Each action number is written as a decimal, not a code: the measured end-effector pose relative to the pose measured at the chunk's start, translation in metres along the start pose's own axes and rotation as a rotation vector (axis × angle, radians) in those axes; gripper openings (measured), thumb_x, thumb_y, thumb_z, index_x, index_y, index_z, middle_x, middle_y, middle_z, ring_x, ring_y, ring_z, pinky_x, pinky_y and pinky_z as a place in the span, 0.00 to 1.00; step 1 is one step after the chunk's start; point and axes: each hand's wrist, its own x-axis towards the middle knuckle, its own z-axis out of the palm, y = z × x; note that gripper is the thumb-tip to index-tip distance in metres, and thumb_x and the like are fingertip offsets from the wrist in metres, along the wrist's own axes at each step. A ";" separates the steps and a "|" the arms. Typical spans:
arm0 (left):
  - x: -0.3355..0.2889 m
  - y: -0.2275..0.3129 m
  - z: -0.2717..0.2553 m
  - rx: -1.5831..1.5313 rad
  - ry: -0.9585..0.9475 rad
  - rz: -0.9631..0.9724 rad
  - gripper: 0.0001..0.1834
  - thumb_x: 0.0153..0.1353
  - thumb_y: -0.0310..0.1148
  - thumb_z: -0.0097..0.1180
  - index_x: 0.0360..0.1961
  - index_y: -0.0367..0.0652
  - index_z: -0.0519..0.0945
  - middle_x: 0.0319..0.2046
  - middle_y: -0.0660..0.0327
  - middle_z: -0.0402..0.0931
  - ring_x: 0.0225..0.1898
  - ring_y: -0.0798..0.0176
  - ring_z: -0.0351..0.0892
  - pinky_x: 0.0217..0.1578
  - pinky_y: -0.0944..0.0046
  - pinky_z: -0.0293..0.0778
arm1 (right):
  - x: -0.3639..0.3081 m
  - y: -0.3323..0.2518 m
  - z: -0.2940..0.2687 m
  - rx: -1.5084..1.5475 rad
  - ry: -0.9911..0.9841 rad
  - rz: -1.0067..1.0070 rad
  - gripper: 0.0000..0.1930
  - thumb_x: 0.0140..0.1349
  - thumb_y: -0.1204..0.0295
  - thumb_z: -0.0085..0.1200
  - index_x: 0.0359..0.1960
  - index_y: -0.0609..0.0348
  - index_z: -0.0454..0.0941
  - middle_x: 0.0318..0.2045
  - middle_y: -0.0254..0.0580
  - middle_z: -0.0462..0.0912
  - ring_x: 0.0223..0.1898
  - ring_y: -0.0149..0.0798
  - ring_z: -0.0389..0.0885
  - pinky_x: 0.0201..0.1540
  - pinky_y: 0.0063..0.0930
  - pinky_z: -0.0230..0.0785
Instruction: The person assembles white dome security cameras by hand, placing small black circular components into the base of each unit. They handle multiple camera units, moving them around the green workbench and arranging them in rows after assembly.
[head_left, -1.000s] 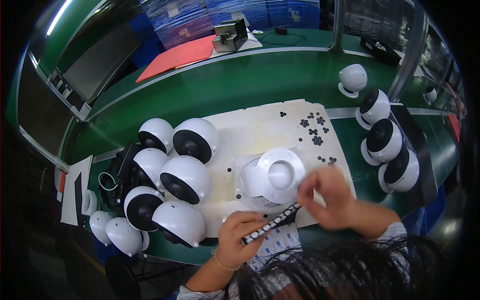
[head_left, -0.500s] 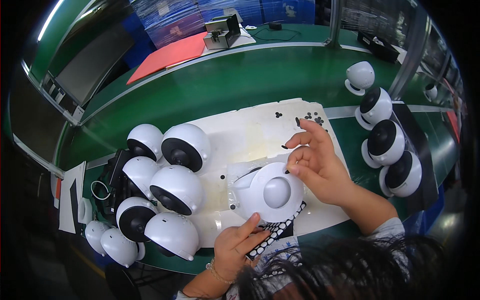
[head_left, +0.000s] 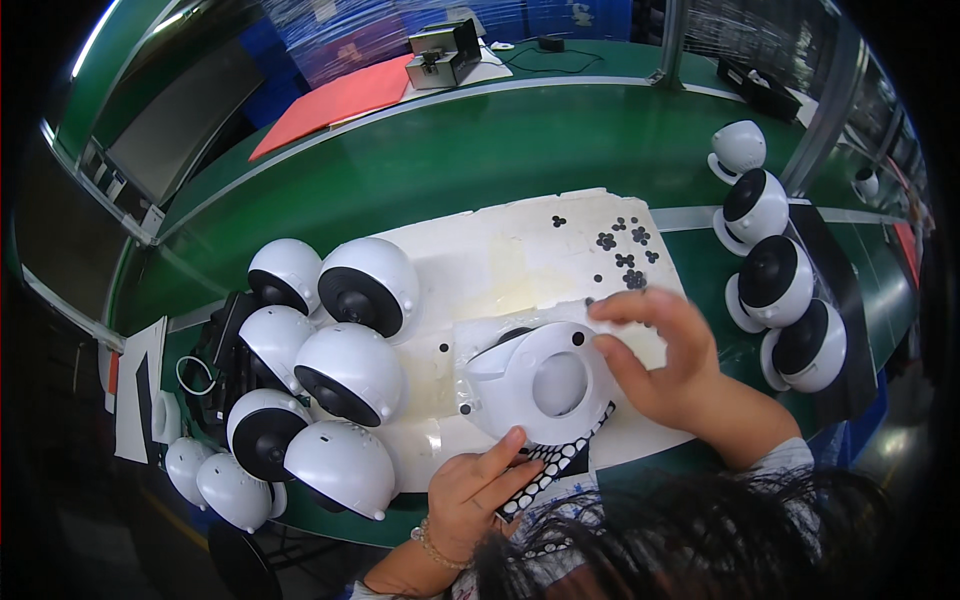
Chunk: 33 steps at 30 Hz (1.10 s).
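Works at a green bench (head_left: 440, 145), seen from above, over a pale board (head_left: 480, 250) spread across the near side. Has a white ring-shaped base (head_left: 522, 390) directly ahead, lying on the board with the ring upward, between the two hands: above and to the right of the left hand, just left of the right hand. Shows clear film (head_left: 463, 340) around its left side and one round black pad (head_left: 578, 339) on the ring's upper right.

Grasps in the left hand (head_left: 470, 500) a black sheet (head_left: 552, 472) covered in rows of white dots, slanting up to the right along the base's lower edge. Extends the left index finger to the base's lower left rim; cannot tell whether touching or just over it. Wears a beaded bracelet (head_left: 432, 548) on the left wrist.

Has the right hand (head_left: 665, 350) loosely opened and slightly blurred, thumb and index finger parted, the thumb tip just beside the black pad. Bears a small dark spot at the index fingertip, too blurred to name.

Has loose black dots (head_left: 628, 255) scattered on the board beyond the right hand. Has six white ball-shaped units (head_left: 350, 375) with black faces grouped to the left, well apart from the right hand, and a row of similar units (head_left: 775, 280) along the right side of the bench.
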 end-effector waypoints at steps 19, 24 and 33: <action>-0.002 -0.002 0.006 0.037 0.068 0.038 0.20 0.50 0.45 0.49 0.37 0.42 0.80 0.51 0.53 0.71 0.26 0.62 0.77 0.27 0.67 0.69 | 0.025 -0.014 0.021 0.549 -0.253 0.314 0.32 0.55 0.84 0.47 0.59 0.59 0.45 0.32 0.38 0.73 0.47 0.39 0.73 0.53 0.34 0.59; 0.001 0.003 0.004 0.051 0.072 0.025 0.20 0.53 0.45 0.48 0.37 0.42 0.81 0.51 0.53 0.71 0.25 0.62 0.76 0.27 0.67 0.69 | 0.023 -0.011 0.023 0.479 -0.251 0.256 0.31 0.55 0.85 0.47 0.58 0.58 0.46 0.32 0.39 0.73 0.47 0.39 0.73 0.53 0.34 0.59; 0.006 0.009 -0.001 0.083 0.063 0.014 0.17 0.48 0.39 0.50 0.36 0.41 0.81 0.51 0.53 0.71 0.25 0.61 0.76 0.27 0.66 0.69 | 0.014 -0.011 0.025 0.211 -0.168 0.076 0.28 0.54 0.84 0.49 0.56 0.57 0.53 0.33 0.39 0.78 0.48 0.42 0.73 0.54 0.37 0.56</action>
